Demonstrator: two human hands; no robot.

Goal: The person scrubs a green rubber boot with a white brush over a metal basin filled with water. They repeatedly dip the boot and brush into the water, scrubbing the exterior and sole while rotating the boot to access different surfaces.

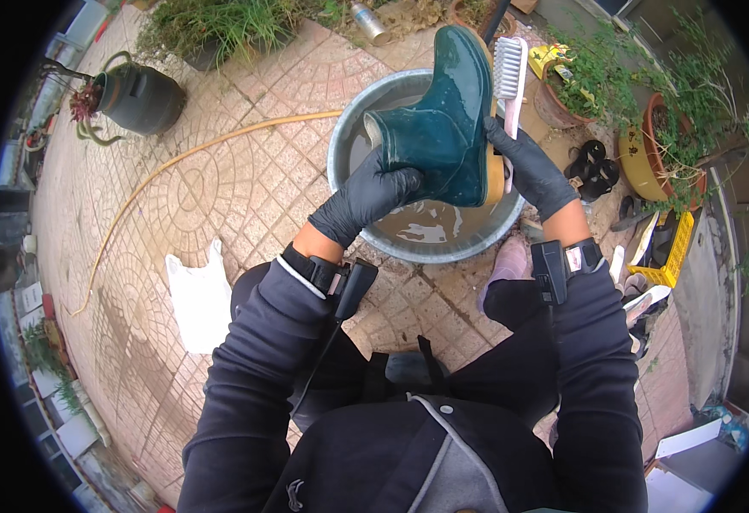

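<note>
A dark green rubber boot [454,122] is held sideways above a round metal basin [339,151], its sole facing right. My left hand [374,195], in a black glove, grips the boot by its shaft close to the opening. In my right hand [534,163], also gloved in black, is a scrubbing brush [514,77] with white bristles and a pale handle. The bristles point left, towards the yellowish edge of the sole [493,176]; whether they touch it I cannot tell. Murky brown water [429,227] lies in the basin below.
A yellow hose [220,138] curves across the paving from the basin's left side. At left lie a white plastic bag [198,298] and a dark jar planter [140,96]. Potted plants [560,96], black sandals [592,170] and a yellow crate [672,253] line the right.
</note>
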